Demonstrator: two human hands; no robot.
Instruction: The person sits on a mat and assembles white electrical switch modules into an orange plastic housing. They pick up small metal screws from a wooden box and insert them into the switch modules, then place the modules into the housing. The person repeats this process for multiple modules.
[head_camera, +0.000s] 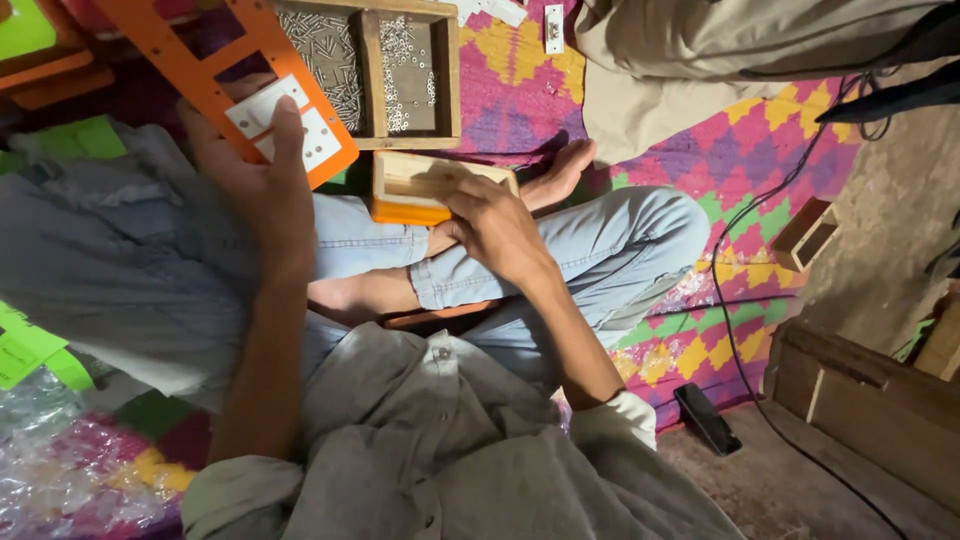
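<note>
Two hands at work, head view. Left hand (255, 175) grips an orange plate (215, 70) with cut-out windows; a white socket module (290, 125) sits in it, thumb pressed on it. Right hand (495, 225) closes over a small orange-edged wooden box (410, 190) above the crossed legs. Behind: wooden tray (400, 70) with two compartments of small silver screws. Green paper slips (30, 350) lie at far left on the patterned mat (760, 150).
</note>
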